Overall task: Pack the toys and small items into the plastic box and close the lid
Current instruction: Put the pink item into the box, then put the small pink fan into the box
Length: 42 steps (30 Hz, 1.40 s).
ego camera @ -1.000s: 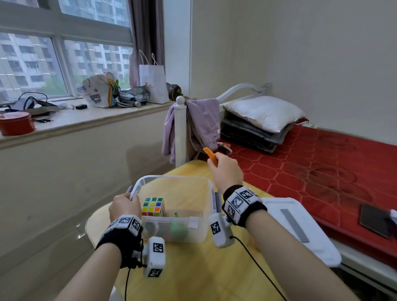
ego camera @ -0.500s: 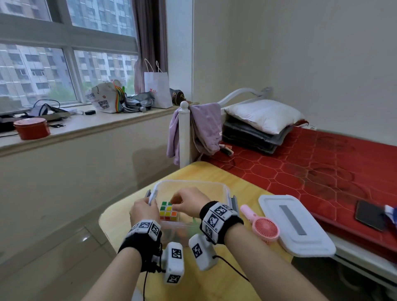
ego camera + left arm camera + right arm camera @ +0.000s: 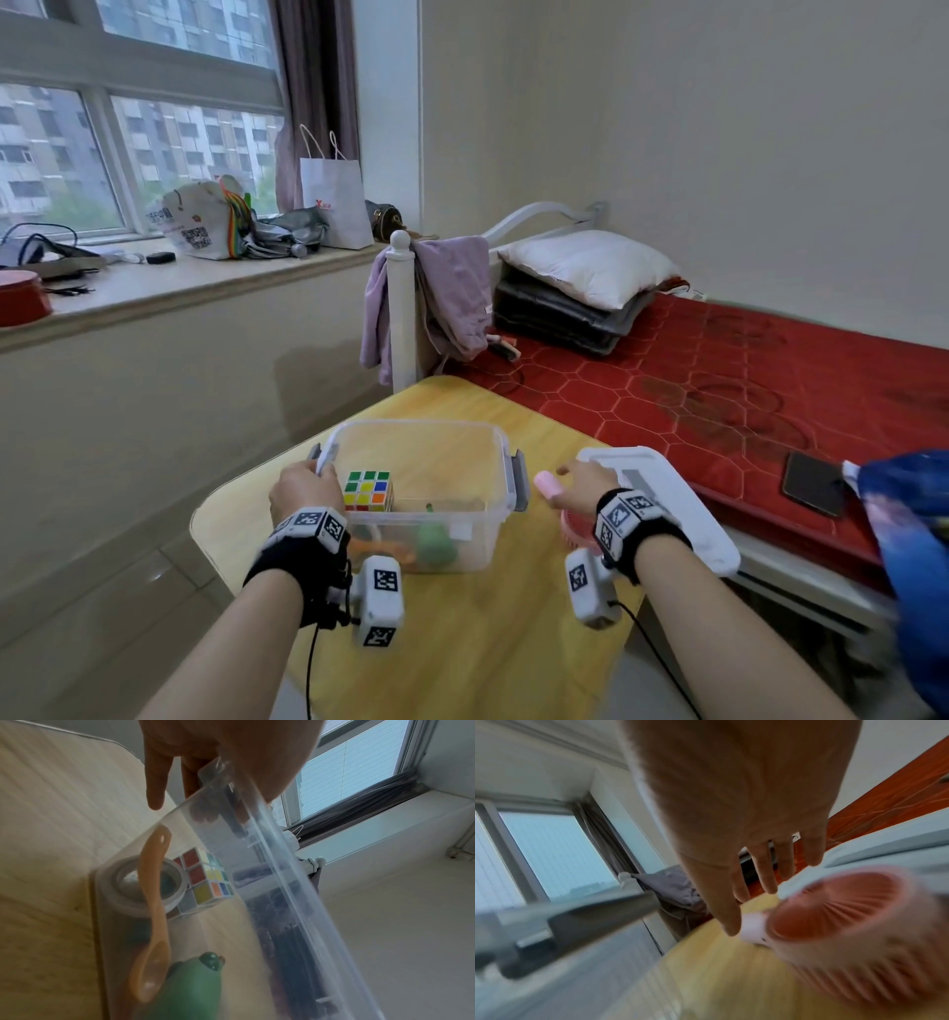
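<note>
- The left hand point(image 3: 300, 491) grips the left rim of the clear, open-topped rectangular plastic box point(image 3: 482, 447); the left wrist view shows the thumb inside the wall and the fingers point(image 3: 155, 780) outside it.
- The right hand point(image 3: 583, 488) is spread over the small pink handheld fan point(image 3: 552, 501), fingers point(image 3: 765, 870) extended and relaxed. The right wrist view places the thumb tip at the fan's pale pink handle; whether it touches cannot be told, and nothing is grasped.
- The fan lies on the yellow wooden table point(image 3: 462, 642), just right of the box and left of the lid, handle towards the far side, round grille nearer the person.
- The box stands on the table between the two hands, its grey side latches hanging open.
- Inside the box: a multicoloured puzzle cube point(image 3: 368, 491) at the left, a roll of clear tape point(image 3: 148, 880) beside it, an orange plastic spoon point(image 3: 151, 923) lying across the tape, and a green pear-shaped toy point(image 3: 435, 539) near the front wall.
- The white rectangular lid with a grey strip point(image 3: 667, 506) lies to the right of the fan, at the table's right edge beside the bed.
- The red quilted bed cover point(image 3: 719, 390) extends to the right, with a dark phone point(image 3: 814, 483) lying on it.
- A white pillow point(image 3: 585, 264) rests on folded dark bedding at the bed's far end.
</note>
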Tool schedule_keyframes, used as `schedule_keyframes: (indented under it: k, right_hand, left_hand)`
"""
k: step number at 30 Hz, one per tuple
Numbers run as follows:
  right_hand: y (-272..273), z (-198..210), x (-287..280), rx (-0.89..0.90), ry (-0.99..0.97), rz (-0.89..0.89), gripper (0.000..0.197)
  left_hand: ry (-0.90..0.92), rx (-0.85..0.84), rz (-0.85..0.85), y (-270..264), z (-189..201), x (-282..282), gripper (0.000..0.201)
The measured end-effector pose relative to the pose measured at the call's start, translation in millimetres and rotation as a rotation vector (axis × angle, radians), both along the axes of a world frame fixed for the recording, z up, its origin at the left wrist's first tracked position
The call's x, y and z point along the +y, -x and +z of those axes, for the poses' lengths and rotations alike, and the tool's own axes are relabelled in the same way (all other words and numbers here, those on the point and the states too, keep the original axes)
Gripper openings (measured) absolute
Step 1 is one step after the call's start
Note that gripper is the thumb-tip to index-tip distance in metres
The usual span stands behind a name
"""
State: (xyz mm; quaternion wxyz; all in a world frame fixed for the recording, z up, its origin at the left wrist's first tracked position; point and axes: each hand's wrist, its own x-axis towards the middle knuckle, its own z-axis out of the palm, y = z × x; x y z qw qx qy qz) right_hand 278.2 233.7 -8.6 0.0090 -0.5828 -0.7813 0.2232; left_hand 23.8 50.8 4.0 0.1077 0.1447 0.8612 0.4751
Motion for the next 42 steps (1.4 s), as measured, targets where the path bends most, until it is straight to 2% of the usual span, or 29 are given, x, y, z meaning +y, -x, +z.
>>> schedule_keyframes:
  k: [2,7,13,15,20,22,25,28,30,34,38,42]
  right_hand:
    - [-2,-15,-3,-0.067,-0.024,-0.015,0.060]
    - [-3,-38,-9,-0.102,-0.081,-0.038,0.055]
    - [3,-30,-13,-0.053,-0.154,-0.049,0.041]
    - [7,-16,-11,0.056,-0.170,-0.066,0.043]
    - [25,47,-16,0.611,-0.218,-0.039,0.058]
    - [39,75,-28,0.721,-0.239,0.083,0.061]
    - [67,97,-51,0.800,-0.105,0.356,0.067]
    - [99,91,-66,0.689,0.017,0.552,0.066]
    - [114,78,-69,0.534,0.026,0.587,0.057]
    - [126,41,-62,0.218,-0.107,0.513,0.046]
    - [124,17,-55,0.043,-0.138,0.477,0.043]
    - [128,9,-60,-0.039,-0.172,0.484,0.033]
  left_hand:
    - [-0.001,-0.002,-0.002,0,-1,0,0.030]
    - [0.000,0.009,-0.001,2,-1,2,0.029]
    - [0.002,0.010,-0.001,1,-2,2,0.029]
    - [0.001,0.005,-0.005,1,-1,2,0.029]
    - [-0.003,0.007,-0.004,1,-1,1,0.029]
    - [-0.007,-0.002,0.000,1,-2,2,0.029]
    - [-0.008,-0.008,-0.001,-1,-1,1,0.029]
    - [-0.007,-0.009,-0.013,-3,2,-1,0.029]
    - [-0.002,-0.011,-0.020,-6,4,0,0.029]
    - [0.011,-0.002,-0.021,-4,5,-4,0.030]
    - [0.008,-0.004,-0.026,-2,3,-4,0.029]
    - [-0.004,-0.002,-0.022,-2,2,-4,0.029]
